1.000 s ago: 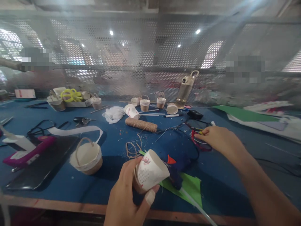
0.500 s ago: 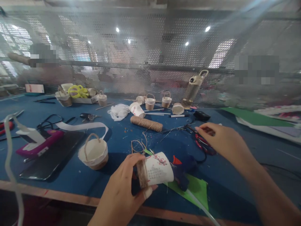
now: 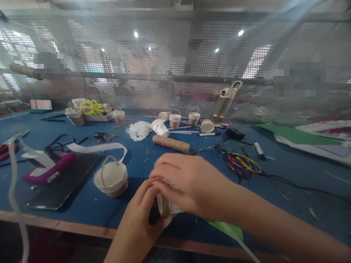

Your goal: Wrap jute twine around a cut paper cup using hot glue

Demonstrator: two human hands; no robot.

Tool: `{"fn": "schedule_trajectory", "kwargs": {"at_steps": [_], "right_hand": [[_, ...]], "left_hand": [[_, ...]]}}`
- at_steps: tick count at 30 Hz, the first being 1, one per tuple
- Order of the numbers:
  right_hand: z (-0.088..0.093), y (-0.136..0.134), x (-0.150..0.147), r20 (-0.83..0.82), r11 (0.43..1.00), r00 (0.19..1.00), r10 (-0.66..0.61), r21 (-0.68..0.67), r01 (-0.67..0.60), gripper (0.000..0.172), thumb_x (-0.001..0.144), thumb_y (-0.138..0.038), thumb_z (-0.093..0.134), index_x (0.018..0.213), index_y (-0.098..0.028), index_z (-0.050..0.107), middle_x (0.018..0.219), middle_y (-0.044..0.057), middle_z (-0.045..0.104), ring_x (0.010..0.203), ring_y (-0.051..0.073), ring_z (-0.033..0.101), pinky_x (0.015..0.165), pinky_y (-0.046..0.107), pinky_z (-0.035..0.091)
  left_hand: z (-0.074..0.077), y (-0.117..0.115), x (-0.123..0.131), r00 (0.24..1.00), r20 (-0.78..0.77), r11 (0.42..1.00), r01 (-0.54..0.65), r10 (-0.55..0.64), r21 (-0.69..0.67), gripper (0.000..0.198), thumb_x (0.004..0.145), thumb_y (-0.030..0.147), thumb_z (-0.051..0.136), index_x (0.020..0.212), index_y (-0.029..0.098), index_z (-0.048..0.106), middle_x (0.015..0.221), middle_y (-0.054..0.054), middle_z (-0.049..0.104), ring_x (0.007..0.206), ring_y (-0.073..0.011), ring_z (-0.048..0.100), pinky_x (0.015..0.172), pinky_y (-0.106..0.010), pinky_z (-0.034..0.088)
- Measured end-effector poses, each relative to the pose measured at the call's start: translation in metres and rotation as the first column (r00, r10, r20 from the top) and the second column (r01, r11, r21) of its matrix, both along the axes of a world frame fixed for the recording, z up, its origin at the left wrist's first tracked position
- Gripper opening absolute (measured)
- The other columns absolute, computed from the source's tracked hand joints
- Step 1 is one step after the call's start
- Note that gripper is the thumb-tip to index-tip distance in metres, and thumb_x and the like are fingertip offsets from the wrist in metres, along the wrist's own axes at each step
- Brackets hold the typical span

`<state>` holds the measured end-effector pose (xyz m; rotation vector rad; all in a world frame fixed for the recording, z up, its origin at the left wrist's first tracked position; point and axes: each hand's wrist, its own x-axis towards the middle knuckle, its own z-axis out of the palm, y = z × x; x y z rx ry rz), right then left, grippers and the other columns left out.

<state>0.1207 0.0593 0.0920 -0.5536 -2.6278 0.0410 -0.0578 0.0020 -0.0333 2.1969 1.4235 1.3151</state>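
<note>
My left hand [image 3: 138, 219] grips a small white paper cup [image 3: 167, 207] wrapped partly in brown twine, held low over the front of the blue table [image 3: 274, 190]. My right hand [image 3: 189, 182] lies across the cup from the right, fingers curled over its top and hiding most of it. A finished paper-cup basket [image 3: 112, 179] with a twine handle stands just left of my hands. A spool of twine [image 3: 171, 143] lies beyond them. Red and yellow scissors [image 3: 242, 165] rest to the right.
A dark tablet [image 3: 61, 184], a pink-and-white tool [image 3: 44, 168] and a white paper strip [image 3: 95, 148] lie at the left. More small baskets [image 3: 175, 118], a water bottle [image 3: 226, 102], pens and green paper [image 3: 296, 135] sit farther back. A perforated metal screen [image 3: 175, 65] closes off the rear.
My right hand left the scissors at the right and swung left onto the cup in my left hand. The glue gun beside the cup is now hidden.
</note>
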Motion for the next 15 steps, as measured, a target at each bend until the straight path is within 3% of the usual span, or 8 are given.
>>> {"fn": "schedule_trajectory", "kwargs": {"at_steps": [2, 5, 11, 15], "right_hand": [[0.007, 0.002, -0.033, 0.185, 0.997, 0.979, 0.082, -0.01, -0.081, 0.021, 0.106, -0.021, 0.051, 0.114, -0.013, 0.069, 0.123, 0.01, 0.072, 0.114, 0.023, 0.067, 0.09, 0.034, 0.053], [0.017, 0.014, -0.068, 0.376, 0.989, 0.915, 0.147, -0.065, -0.132, 0.025, 0.106, -0.024, 0.053, 0.122, -0.01, 0.067, 0.136, 0.011, 0.069, 0.113, 0.023, 0.067, 0.086, 0.033, 0.053], [0.028, 0.037, -0.098, 0.488, 0.983, 0.855, 0.174, -0.13, -0.126, 0.022, 0.102, -0.027, 0.057, 0.112, -0.017, 0.074, 0.113, 0.007, 0.078, 0.09, 0.022, 0.071, 0.065, 0.033, 0.049], [0.024, 0.04, -0.109, 0.556, 0.975, 0.802, 0.219, -0.165, -0.151, 0.016, 0.096, -0.021, 0.061, 0.089, -0.02, 0.075, 0.099, 0.002, 0.081, 0.077, 0.018, 0.07, 0.056, 0.03, 0.047]], "left_hand": [[-0.006, 0.0, -0.002, 0.999, -0.012, 0.999, -0.034, 0.034, 0.005, 0.042, 0.086, 0.019, 0.07, 0.128, 0.024, 0.065, 0.12, -0.012, 0.076, 0.113, -0.0331, 0.074, 0.093, -0.047, 0.063], [-0.009, -0.001, -0.006, 0.998, -0.049, 0.999, -0.032, 0.032, -0.007, 0.035, 0.084, 0.021, 0.074, 0.119, 0.024, 0.07, 0.11, -0.009, 0.079, 0.105, -0.0342, 0.076, 0.092, -0.049, 0.063], [0.004, -0.003, -0.008, 0.994, -0.108, 0.999, 0.008, -0.012, -0.033, 0.054, 0.08, 0.012, 0.073, 0.13, 0.032, 0.069, 0.127, -0.009, 0.074, 0.115, -0.032, 0.073, 0.099, -0.046, 0.06], [0.01, -0.002, -0.006, 0.993, -0.103, 0.998, 0.061, -0.061, -0.007, 0.049, 0.082, 0.011, 0.072, 0.127, 0.031, 0.07, 0.119, -0.009, 0.076, 0.11, -0.0299, 0.074, 0.097, -0.044, 0.061]]}}
